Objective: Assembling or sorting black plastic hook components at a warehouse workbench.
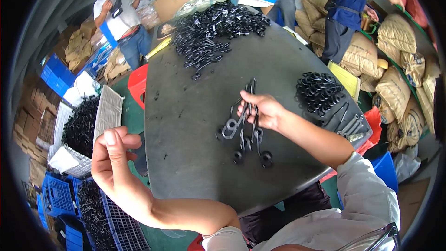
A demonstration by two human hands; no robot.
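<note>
My right hand [262, 110] is closed round a bunch of black bent metal rods with ringed ends [242, 128], over the middle of the dark table [195, 167]. Their lower rings hang toward the near side, and some may rest on the table. My left hand [116, 158] is raised past the table's left edge, thumb up and fingers curled in; nothing shows in it. Right of my right hand lies a stacked heap of similar black rods [319, 92]. At the table's far end spreads a large pile of black ringed parts [218, 28].
Crates of black parts stand on the left, one white [81, 128], one blue [125, 223]. Wrenches [353, 125] lie at the table's right corner. A red stool [137, 86] touches the left side. Three people [123, 23] stand beyond; brown sacks [397, 35] are piled right.
</note>
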